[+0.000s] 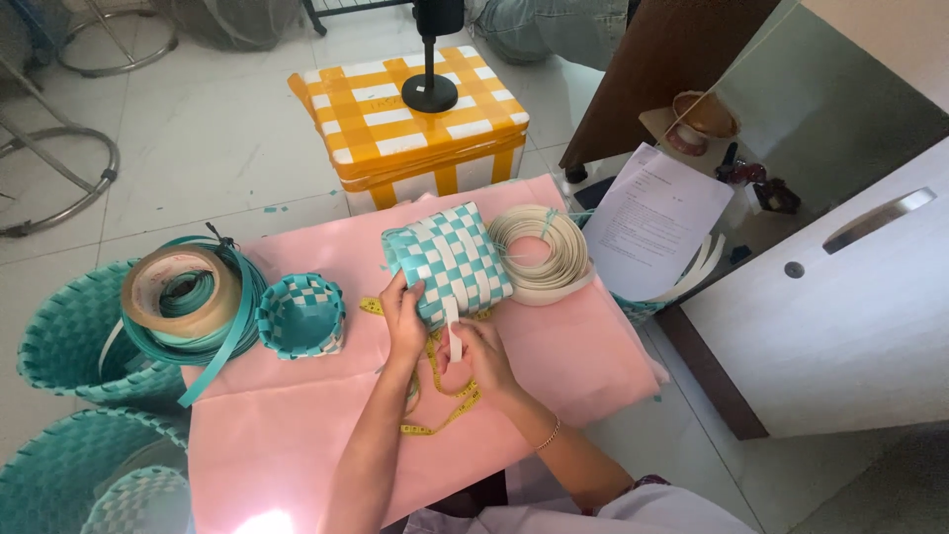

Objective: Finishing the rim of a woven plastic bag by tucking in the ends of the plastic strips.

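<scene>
A small woven basket (452, 259) in teal and white strips lies tipped on its side on the pink sheet (297, 425). My left hand (403, 321) grips its near left edge. My right hand (476, 356) pinches a loose white strip (453, 339) that hangs from the basket's near side. Under both hands a yellow measuring tape (440, 396) curls over the sheet.
A smaller teal-and-white basket (301, 314) sits to the left, beside rolls of teal and tan strip (183, 292). A coil of white strip (544, 252) lies right of the basket. Beyond stand a yellow checked box (410, 119), papers (652, 222), a white cabinet (840, 316) and teal baskets (69, 341).
</scene>
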